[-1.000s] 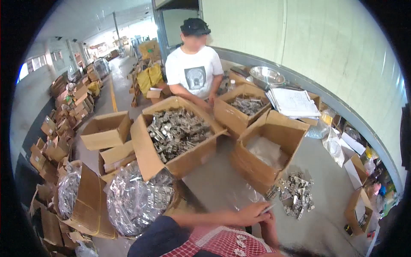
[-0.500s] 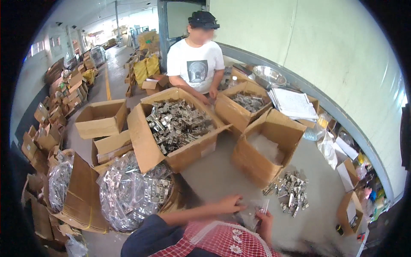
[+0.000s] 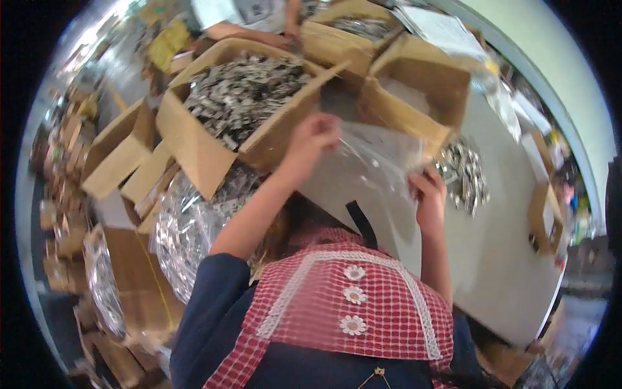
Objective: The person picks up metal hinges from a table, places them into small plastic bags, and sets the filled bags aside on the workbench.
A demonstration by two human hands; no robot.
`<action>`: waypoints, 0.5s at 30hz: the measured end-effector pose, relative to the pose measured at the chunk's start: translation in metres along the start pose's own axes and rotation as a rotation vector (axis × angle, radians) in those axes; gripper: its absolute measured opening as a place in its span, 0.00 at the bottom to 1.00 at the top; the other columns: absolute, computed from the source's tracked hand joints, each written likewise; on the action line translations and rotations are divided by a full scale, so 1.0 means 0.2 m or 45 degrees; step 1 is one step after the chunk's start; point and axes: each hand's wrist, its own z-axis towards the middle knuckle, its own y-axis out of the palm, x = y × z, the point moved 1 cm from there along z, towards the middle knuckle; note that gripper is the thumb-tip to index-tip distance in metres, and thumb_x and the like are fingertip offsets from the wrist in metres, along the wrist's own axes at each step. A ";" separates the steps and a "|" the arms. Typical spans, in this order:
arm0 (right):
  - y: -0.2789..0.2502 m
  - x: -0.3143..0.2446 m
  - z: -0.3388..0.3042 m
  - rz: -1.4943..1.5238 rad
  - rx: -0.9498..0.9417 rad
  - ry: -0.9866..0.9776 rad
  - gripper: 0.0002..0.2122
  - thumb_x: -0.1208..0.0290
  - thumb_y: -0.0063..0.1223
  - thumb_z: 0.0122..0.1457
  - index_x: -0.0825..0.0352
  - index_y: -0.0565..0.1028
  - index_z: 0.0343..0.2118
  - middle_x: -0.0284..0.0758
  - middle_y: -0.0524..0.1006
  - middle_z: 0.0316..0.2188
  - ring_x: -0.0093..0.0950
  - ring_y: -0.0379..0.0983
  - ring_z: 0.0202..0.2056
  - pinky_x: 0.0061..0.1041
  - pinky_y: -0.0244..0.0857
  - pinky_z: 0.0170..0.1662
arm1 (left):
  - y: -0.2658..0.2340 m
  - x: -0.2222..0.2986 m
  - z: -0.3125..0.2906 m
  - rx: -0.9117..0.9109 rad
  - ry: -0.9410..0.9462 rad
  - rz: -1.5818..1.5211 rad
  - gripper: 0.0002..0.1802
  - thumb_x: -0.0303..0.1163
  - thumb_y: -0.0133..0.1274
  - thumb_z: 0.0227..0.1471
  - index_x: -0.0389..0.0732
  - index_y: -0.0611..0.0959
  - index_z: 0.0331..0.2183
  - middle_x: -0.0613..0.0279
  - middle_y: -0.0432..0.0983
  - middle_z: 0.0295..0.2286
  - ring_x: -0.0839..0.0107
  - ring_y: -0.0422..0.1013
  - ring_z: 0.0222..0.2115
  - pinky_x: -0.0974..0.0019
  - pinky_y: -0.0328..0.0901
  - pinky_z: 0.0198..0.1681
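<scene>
A clear plastic bag (image 3: pixel 376 155) is stretched between my two hands above the grey table (image 3: pixel 414 240). My left hand (image 3: pixel 314 137) pinches its upper left corner, beside the large carton of metal parts (image 3: pixel 249 97). At the bag's other side, my right hand (image 3: pixel 427 191) is closed on the edge, with the fingers slightly blurred. The bag hangs thin and see-through; I cannot make out any part inside it. Just right of my right hand lies a loose pile of small shiny metal pieces (image 3: pixel 466 178), hinge-like in shape.
A carton (image 3: pixel 447 78) with white sheets inside stands beyond the bag. Behind it are another carton of metal pieces (image 3: pixel 350 48) and papers (image 3: pixel 444 32). Filled plastic bags (image 3: pixel 184 240) crowd my left side. A co-worker's arms (image 3: pixel 253 35) reach in at the far side.
My view has tipped down. Both hands have risen away from my body and moved apart, spreading the bag that was bunched near my right hand. My left hand now grips it too.
</scene>
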 end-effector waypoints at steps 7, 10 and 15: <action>0.10 0.07 0.03 0.110 -0.113 0.152 0.04 0.71 0.55 0.57 0.63 0.73 0.28 0.25 0.72 0.22 0.14 0.63 0.21 0.15 0.54 0.25 | -0.08 0.04 0.10 0.085 0.032 -0.100 0.15 0.30 0.57 0.53 0.39 0.77 0.43 0.65 0.74 0.34 0.76 0.71 0.33 0.71 0.69 0.36; 0.09 0.08 0.06 0.116 -0.166 0.159 0.03 0.73 0.56 0.55 0.65 0.74 0.31 0.26 0.73 0.23 0.16 0.64 0.22 0.16 0.56 0.26 | -0.12 0.00 0.12 0.055 0.026 -0.010 0.14 0.29 0.56 0.54 0.39 0.77 0.43 0.65 0.74 0.34 0.76 0.71 0.33 0.72 0.68 0.35; 0.04 0.23 0.13 -0.153 -0.217 -0.050 0.08 0.74 0.57 0.53 0.70 0.78 0.35 0.30 0.73 0.22 0.20 0.65 0.22 0.18 0.57 0.26 | -0.20 -0.02 0.14 -0.077 0.095 0.176 0.11 0.28 0.57 0.52 0.40 0.80 0.39 0.67 0.76 0.32 0.77 0.71 0.33 0.72 0.67 0.36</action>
